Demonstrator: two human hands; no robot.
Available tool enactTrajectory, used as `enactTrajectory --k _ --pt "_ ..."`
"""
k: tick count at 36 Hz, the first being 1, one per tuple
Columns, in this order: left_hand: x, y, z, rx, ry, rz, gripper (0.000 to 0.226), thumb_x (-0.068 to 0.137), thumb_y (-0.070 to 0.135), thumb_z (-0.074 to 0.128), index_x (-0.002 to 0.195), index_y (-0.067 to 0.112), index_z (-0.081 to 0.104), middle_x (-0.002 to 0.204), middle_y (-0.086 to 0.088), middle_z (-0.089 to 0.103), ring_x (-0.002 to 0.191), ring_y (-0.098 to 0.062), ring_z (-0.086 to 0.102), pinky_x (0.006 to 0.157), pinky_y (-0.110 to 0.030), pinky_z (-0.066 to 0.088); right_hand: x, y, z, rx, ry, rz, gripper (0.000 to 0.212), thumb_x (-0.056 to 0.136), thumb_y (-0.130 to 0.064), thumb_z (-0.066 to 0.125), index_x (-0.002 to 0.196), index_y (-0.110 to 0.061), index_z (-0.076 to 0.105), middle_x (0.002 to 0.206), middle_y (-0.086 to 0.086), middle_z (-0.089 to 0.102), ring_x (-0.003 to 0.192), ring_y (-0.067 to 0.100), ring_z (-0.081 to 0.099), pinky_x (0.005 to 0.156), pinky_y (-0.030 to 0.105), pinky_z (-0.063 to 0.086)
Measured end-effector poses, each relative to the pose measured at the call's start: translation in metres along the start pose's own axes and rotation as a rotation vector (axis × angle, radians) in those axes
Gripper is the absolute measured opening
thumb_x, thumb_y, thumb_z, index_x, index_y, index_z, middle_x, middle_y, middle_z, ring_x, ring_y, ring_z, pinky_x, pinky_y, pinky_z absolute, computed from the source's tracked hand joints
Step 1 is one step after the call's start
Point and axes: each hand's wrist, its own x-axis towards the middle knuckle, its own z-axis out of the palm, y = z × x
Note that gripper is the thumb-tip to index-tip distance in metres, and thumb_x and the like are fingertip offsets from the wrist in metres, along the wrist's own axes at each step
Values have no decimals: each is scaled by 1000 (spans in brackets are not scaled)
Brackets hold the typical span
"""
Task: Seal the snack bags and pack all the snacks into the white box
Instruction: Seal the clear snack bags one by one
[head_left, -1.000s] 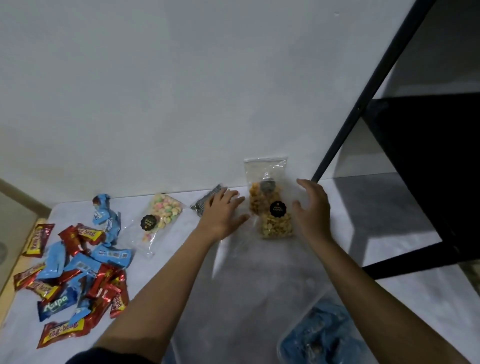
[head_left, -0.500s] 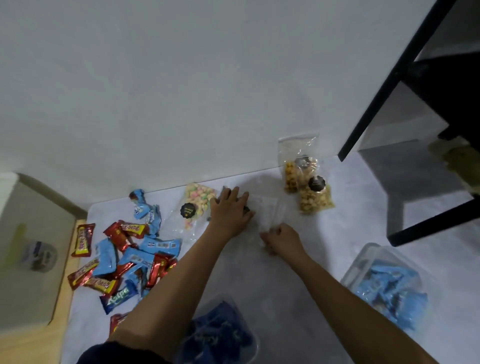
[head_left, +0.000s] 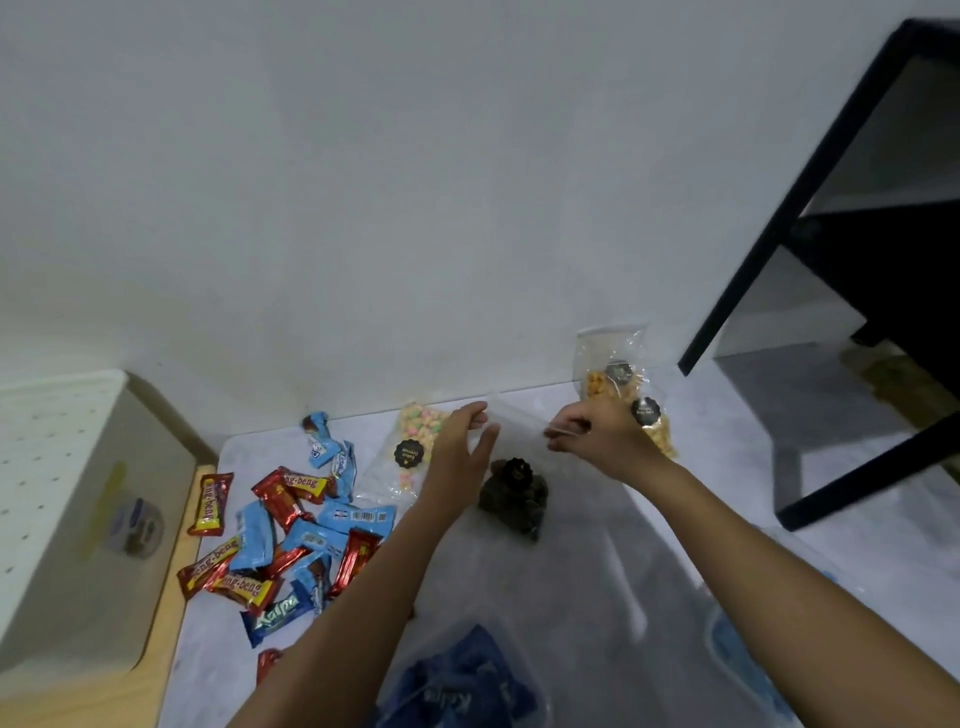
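A clear bag of dark snacks (head_left: 513, 493) stands on the white table, its top edge stretched between my hands. My left hand (head_left: 460, 449) pinches the top's left end and my right hand (head_left: 597, 441) pinches its right end. A bag of pastel snacks (head_left: 415, 434) lies just left of my left hand. Two bags of orange snacks (head_left: 605, 376) lean at the wall behind my right hand, the nearer one (head_left: 655, 434) partly hidden by it. A pile of red and blue wrapped bars (head_left: 291, 530) lies at the left.
A clear tub with blue wrappers (head_left: 457, 680) sits at the bottom edge, another tub (head_left: 743, 654) at the lower right. A white perforated box-like thing (head_left: 57, 467) stands at the far left with a tape roll (head_left: 132, 527) by it. A black frame (head_left: 810, 208) rises at the right.
My right hand rose from the table to the dark snack bag's top. My left hand lifted off the bag and took its other end, so the bag now stands upright.
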Motion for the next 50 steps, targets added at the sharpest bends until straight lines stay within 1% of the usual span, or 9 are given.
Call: enactTrajectory --k 4,8,11,17,21,29,34,40,50 --pt "-6 16 -10 -206 55 -36 20 90 14 57 110 14 59 99 4 59 94 -10 56 84 -19 44 -7 -11 -10 7 -1 -18 7 74 -6 75 79 -1 73 60 -14 58 56 -14 54 55 3 38" --pt "-12 19 -18 -309 76 -32 13 88 11 60 81 22 60 83 9 62 78 0 57 77 -17 45 -16 -12 -14 13 43 -25 7 73 -5 75 79 -3 74 63 -15 61 57 -14 54 59 8 39" --pt "-17 23 -20 -358 45 -43 7 88 9 60 83 14 60 82 2 62 74 0 57 70 -6 45 -23 -11 -15 50 110 -14 9 73 -2 74 81 -2 73 67 -6 63 57 -8 54 57 6 39" --pt "-25 24 -21 -363 18 -35 16 87 8 61 82 23 65 83 5 68 76 4 63 72 -7 47 -35 -1 -18 259 231 89 12 77 2 71 88 2 68 74 15 65 51 -7 60 48 4 43" --pt "-27 26 -20 -361 54 -43 12 84 10 66 83 21 71 83 11 70 77 8 63 72 -4 46 -42 4 -14 269 274 101 11 78 2 70 89 3 69 73 12 65 50 -7 59 50 4 44" --pt "-36 28 -17 -398 66 -56 15 80 6 69 94 3 73 86 2 71 76 9 64 72 -4 46 -53 7 -12 257 310 71 10 77 3 70 87 3 71 66 -1 63 51 -9 56 51 4 43" --pt "-43 28 -16 -365 57 -43 11 83 6 66 92 5 72 86 1 70 75 10 62 72 -3 45 -58 5 -12 185 301 53 5 79 -4 70 84 -3 71 68 -2 63 60 3 55 56 4 43" --pt "-49 34 -14 -232 39 -29 10 92 9 52 89 11 61 87 2 61 79 0 54 69 0 39 -64 -3 -10 -37 218 71 6 84 -18 65 79 -20 66 80 -5 64 74 10 56 70 27 44" --pt "-52 38 -11 -73 89 1 14 93 4 45 86 12 55 87 -3 57 79 -11 50 64 1 36 -71 -11 -9 -15 115 67 13 83 -15 65 73 -21 61 85 3 68 79 16 61 78 37 52"
